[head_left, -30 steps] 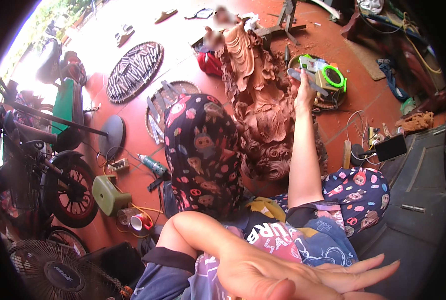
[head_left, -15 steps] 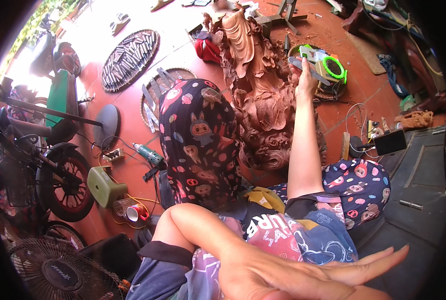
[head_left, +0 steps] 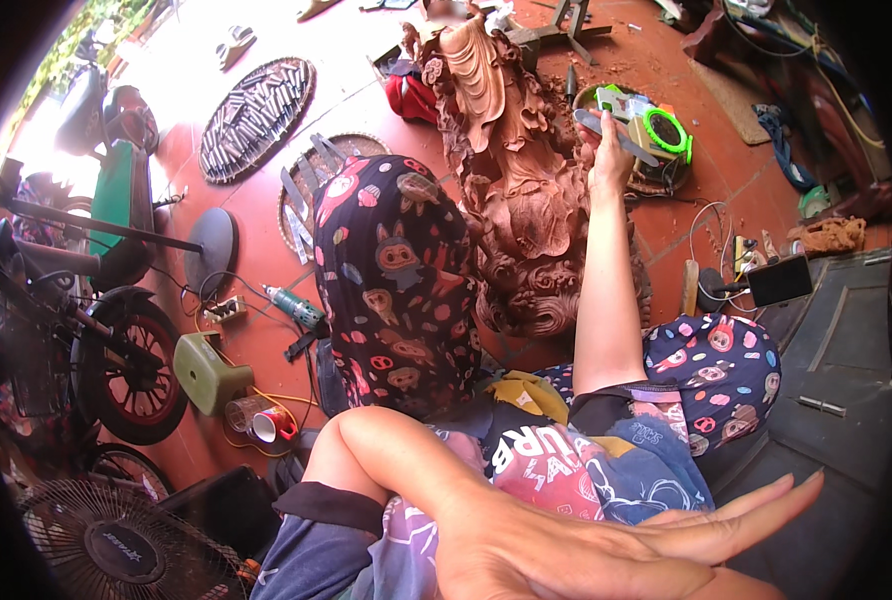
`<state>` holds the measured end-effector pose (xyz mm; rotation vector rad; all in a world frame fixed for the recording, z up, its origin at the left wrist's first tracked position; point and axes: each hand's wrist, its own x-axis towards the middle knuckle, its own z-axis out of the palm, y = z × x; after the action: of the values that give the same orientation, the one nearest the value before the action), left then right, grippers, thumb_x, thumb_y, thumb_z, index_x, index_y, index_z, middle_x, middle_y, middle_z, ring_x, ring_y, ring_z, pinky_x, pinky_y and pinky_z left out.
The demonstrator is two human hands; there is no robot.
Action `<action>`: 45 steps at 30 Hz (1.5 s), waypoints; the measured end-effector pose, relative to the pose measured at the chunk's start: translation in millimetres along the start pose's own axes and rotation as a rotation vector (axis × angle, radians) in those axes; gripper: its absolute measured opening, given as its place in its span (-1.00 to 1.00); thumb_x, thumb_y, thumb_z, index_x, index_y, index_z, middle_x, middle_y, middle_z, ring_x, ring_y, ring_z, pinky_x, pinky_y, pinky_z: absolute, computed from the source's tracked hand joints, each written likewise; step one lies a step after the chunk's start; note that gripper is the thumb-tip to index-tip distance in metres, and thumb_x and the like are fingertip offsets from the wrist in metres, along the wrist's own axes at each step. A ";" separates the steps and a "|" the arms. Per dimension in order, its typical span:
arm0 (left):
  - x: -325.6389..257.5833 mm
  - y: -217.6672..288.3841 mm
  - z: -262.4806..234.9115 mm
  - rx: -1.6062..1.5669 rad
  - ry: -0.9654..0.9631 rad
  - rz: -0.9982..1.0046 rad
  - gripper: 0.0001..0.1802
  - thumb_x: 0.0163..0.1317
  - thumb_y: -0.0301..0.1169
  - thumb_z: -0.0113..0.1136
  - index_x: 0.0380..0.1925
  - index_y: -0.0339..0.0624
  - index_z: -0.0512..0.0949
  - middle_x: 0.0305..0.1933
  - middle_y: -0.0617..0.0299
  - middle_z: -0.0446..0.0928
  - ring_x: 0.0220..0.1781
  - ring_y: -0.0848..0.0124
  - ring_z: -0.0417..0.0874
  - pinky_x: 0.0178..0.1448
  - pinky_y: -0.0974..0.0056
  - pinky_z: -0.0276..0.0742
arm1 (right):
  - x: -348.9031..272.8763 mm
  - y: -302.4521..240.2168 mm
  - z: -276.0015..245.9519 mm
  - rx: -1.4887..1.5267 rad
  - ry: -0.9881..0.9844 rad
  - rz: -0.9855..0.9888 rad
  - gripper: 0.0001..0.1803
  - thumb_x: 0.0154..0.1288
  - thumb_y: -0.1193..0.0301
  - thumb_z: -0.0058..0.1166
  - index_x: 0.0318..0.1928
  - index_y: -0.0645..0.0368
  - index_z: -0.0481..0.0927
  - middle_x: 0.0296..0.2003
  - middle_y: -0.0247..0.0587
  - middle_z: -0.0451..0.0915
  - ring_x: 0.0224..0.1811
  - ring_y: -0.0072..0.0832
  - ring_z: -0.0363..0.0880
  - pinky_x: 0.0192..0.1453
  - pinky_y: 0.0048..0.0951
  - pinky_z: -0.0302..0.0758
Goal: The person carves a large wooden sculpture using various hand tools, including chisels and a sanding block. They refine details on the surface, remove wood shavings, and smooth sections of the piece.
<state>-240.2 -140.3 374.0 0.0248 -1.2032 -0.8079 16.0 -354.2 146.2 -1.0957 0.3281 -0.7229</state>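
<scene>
My left hand (head_left: 566, 545) is raised close to the camera at the lower edge, fingers stretched out and spread, holding nothing. My right hand (head_left: 608, 170) reaches forward, its fingers closed around a flat grey blade-like tool (head_left: 638, 150); its exact kind is unclear. Just left of that hand a reddish-brown carved wooden statue (head_left: 526, 200) of a robed figure lies between my legs, its base nearest me. A tray (head_left: 656, 185) beyond the hand holds a box with a bright green ring (head_left: 688, 136).
At left, one round basket (head_left: 306, 92) holds many small dark rods; another, flat strips (head_left: 294, 200). A green power tool (head_left: 296, 307), olive stool (head_left: 211, 373), red mug (head_left: 276, 426), fan (head_left: 126, 550) and motorbike (head_left: 136, 365) stand nearby. A phone (head_left: 781, 281) lies at right.
The left hand has shifted slightly, its fingertips a little higher and further right. The right hand, still gripping the grey tool, has barely moved.
</scene>
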 end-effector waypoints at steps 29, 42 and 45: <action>4.5 -4.9 26.0 -0.333 0.316 0.295 -0.15 0.45 0.05 -0.07 0.34 -0.64 0.17 0.45 -0.65 -0.22 0.49 -0.30 0.00 0.52 -0.03 0.08 | 0.8 1.8 1.6 0.027 -0.004 0.020 -0.70 0.52 0.31 0.01 -0.10 0.33 0.66 -0.24 -0.13 0.73 -0.36 -0.50 0.72 -0.34 -0.64 0.63; 18.3 -31.9 50.0 -0.513 0.514 0.426 -0.45 0.38 0.00 0.08 0.33 0.19 0.39 0.42 -0.74 -0.37 0.51 -0.32 -0.12 0.48 -0.01 0.15 | 1.2 2.4 -1.3 0.017 -0.001 0.005 -0.67 0.52 0.28 0.02 -0.16 0.33 0.67 -0.30 -0.14 0.73 -0.38 -0.50 0.71 -0.32 -0.64 0.59; 16.1 -36.1 53.6 -0.605 0.579 0.465 -0.54 0.36 -0.11 0.22 0.22 0.69 0.43 0.34 -0.90 -0.44 0.46 -0.53 -0.16 0.44 -0.10 0.26 | -0.5 3.7 1.4 0.019 0.018 0.020 -0.67 0.52 0.28 0.02 -0.15 0.34 0.67 -0.30 -0.13 0.73 -0.38 -0.50 0.71 -0.32 -0.64 0.60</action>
<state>-302.4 -154.7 392.9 -0.4713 -0.3607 -0.6561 17.8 -351.9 143.5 -1.0668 0.3468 -0.7169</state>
